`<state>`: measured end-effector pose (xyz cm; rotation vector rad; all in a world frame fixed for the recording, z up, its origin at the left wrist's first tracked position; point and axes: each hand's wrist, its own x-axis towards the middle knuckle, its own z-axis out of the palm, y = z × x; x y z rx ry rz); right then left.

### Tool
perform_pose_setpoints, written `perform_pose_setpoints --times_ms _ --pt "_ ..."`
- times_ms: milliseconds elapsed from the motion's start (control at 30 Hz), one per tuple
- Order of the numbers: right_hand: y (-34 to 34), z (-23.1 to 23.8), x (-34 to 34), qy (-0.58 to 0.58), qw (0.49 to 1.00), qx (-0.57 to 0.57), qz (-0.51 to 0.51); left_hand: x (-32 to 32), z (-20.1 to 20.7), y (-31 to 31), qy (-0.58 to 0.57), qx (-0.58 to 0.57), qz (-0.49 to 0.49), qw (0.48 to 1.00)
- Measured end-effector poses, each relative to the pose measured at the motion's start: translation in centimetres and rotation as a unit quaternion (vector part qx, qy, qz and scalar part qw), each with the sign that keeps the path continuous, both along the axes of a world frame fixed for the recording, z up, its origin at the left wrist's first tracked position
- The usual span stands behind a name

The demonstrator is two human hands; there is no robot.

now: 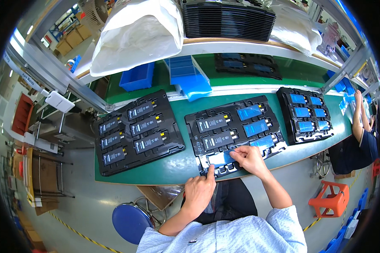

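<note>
A black plastic tray (236, 122) of flat battery packs lies in front of me on the green bench. Its right column of packs wears blue film (250, 112); two packs on the left (214, 122) show black faces with yellow tabs. The nearest left pack has a shiny blue film (221, 158) over it. My right hand (250, 161) pinches at this film's right end, thumb and index finger together. My left hand (200, 190) sets its outstretched index fingertip at the pack's near left edge, other fingers loosely curled; it holds nothing.
A tray of black packs (166, 139) lies left, a stack of trays with blue-filmed packs (286, 122) right. Behind are a blue bin (137, 76), blue sheets (194, 86) and a shelf with stacked trays (228, 21). A blue stool (131, 222) and another person (363, 139) flank me.
</note>
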<state>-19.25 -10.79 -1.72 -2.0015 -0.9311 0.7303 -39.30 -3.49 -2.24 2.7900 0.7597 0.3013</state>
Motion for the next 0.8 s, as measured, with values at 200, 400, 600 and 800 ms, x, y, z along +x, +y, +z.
perform_pose_setpoints --times_ms 200,400,600,800 --pt "0.3 -1.0 -0.3 -0.116 0.992 0.055 0.014 0.2 0.1 -0.1 0.012 -0.003 -0.002 1.0" --pt "-1.3 2.6 -1.3 -0.337 0.941 0.026 -0.004 -1.5 1.3 0.9 -0.044 -0.12 -0.007 0.992" --pt "-7.6 1.1 -2.1 0.066 0.982 -0.031 0.173 -3.4 2.8 -0.3 -0.224 -0.353 -0.01 0.908" --pt "-8.7 -3.2 -4.3 0.217 0.949 0.134 0.184 -2.8 1.1 -2.5 -0.296 -0.323 -0.005 0.899"
